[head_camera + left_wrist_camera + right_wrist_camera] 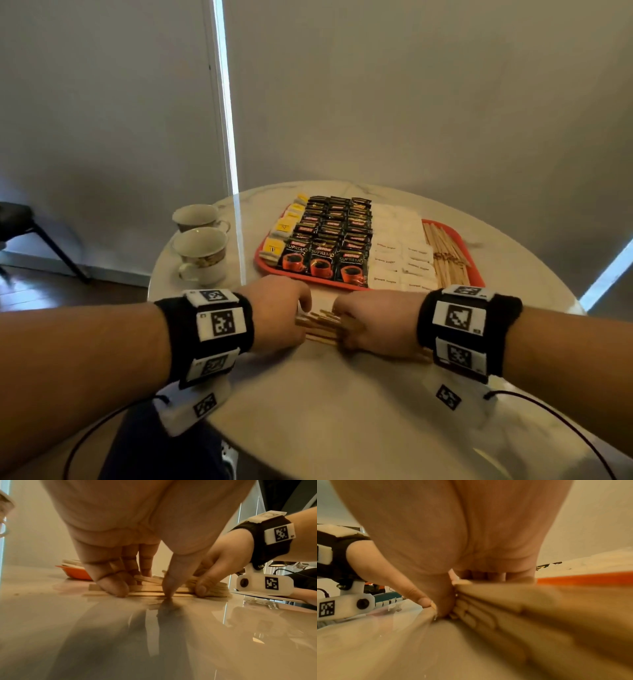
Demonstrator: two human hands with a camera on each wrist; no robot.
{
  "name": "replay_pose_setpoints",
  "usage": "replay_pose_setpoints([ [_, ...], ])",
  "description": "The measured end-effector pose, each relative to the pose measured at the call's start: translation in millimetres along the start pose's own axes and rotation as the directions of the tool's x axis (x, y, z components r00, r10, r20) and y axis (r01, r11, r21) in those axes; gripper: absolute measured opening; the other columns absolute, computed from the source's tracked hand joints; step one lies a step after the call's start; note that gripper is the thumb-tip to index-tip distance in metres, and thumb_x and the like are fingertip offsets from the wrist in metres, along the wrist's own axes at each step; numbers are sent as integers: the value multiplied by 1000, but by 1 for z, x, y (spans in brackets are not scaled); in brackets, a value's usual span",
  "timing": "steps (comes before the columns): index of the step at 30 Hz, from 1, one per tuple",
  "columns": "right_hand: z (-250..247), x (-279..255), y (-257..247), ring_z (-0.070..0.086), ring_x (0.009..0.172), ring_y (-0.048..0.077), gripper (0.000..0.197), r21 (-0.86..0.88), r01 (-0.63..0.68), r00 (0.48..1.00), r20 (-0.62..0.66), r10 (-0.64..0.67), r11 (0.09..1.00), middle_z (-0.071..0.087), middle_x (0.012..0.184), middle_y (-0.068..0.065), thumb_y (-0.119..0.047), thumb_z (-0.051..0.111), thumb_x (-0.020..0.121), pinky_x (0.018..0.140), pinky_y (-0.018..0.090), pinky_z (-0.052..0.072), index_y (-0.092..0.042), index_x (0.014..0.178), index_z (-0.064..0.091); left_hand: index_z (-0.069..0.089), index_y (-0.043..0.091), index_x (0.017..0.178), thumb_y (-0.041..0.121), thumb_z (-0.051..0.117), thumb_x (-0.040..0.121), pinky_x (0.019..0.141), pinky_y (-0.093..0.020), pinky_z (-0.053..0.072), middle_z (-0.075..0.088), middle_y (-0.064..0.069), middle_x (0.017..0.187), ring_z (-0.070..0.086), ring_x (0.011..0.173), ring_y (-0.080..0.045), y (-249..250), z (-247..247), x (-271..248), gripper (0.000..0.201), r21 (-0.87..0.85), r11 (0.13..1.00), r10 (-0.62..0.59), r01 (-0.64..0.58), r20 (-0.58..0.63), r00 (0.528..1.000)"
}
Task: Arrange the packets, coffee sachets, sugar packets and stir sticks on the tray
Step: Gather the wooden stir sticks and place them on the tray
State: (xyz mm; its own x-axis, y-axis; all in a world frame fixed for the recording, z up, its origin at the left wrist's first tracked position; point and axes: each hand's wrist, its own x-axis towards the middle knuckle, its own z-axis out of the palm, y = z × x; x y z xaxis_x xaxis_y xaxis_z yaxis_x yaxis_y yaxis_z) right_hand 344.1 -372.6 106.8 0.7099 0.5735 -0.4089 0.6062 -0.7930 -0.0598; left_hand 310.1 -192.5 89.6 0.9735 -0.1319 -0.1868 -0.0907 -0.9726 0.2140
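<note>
Wooden stir sticks [320, 325] lie bundled on the table [342, 394] before the tray [265, 265]; my left hand [277, 313] and right hand [371, 327] pinch them. Light, stiff, slippery; I'd grip mid-bundle.

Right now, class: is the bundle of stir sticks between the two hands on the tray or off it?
Off it. The stir sticks lie on the table, nearer the person than the red tray, gathered by left hand and right hand.

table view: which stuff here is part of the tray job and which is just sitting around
Job: tray; coffee sachets; sugar packets; yellow packets; stir sticks on tray; stir sticks gathered by left hand and right hand.
Lying about: two cups.
</note>
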Motion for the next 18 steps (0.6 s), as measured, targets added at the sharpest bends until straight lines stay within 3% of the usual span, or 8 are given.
replay_pose_setpoints([
  [4, 2, 4, 1, 59, 98, 17, 19, -24, -1, 1000, -29, 0, 1000, 62, 109, -2, -28, 53, 103, 90, 37, 54, -26, 121, 58, 62, 34, 118, 26, 79, 86, 76, -21, 50, 62, 13, 106, 58, 92, -5, -11, -1, -1, 37, -98, 995, 11, -14, -25, 1000],
  [8, -7, 3, 9, 56, 93, 16, 14, -4, 11, 992, -124, -11, 1000, 59, 104, -5, -22, 46, 105, 83, 31, 49, -28, 110, 57, 58, 33, 120, 28, 80, 86, 77, -23, 53, 61, 12, 111, 59, 92, -5, -23, -4, -3, 41, -201, 979, 4, -17, -67, 998],
  [13, -22, 0, 21, 60, 88, 20, 12, 118, -24, 981, -187, 46, 993, 64, 97, -1, -25, 45, 105, 83, 42, 54, -27, 105, 57, 53, 39, 120, 28, 77, 90, 76, -18, 51, 66, 15, 103, 63, 89, 2, -29, -14, -1, 40, -419, 904, 5, -85, -189, 982],
  [15, -26, 0, 24, 61, 87, 18, 12, 184, -30, 974, -216, 70, 983, 65, 97, -1, -28, 45, 106, 80, 39, 54, -29, 109, 56, 54, 39, 124, 25, 78, 90, 82, -24, 57, 70, 12, 105, 68, 90, -2, -27, -20, 4, 44, -525, 842, -17, -127, -262, 965],
  [18, -30, 1, 29, 61, 80, 13, 10, 296, 7, 953, -291, 83, 955, 66, 91, -3, -29, 44, 107, 68, 31, 49, -30, 106, 54, 58, 33, 129, 20, 79, 87, 89, -41, 62, 71, 8, 109, 73, 95, -12, -22, -30, 17, 49, -688, 699, -75, -194, -341, 937],
])
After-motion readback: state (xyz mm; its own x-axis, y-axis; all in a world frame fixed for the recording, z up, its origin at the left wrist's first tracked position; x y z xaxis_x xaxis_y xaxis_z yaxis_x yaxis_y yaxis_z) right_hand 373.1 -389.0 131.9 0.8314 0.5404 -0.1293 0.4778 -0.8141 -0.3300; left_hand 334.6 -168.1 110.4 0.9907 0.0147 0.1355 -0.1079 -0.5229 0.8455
